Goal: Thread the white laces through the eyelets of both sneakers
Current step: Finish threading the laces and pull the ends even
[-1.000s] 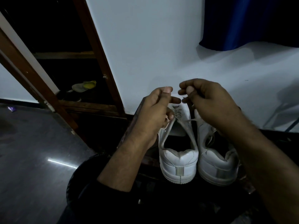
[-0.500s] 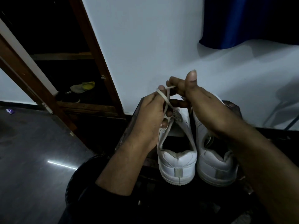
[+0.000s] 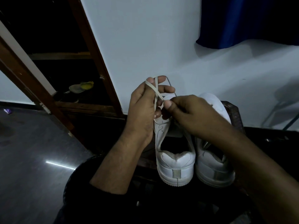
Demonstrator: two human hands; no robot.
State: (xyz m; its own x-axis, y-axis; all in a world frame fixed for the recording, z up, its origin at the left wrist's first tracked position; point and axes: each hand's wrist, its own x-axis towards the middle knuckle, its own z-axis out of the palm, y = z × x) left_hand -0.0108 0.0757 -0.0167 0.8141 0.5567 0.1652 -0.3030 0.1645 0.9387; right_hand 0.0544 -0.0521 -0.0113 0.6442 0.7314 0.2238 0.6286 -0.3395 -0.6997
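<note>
Here the left hand (image 3: 142, 109) has a flat white lace (image 3: 155, 92) looped over its curled fingers; the right hand (image 3: 192, 117) pinches it above the left white leather sneaker (image 3: 175, 165).

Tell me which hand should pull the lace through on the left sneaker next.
Probably the right hand: it pinches at the white lace just above the left sneaker. The left hand has the lace looped over its raised fingers, so it seems better used holding tension.
</note>
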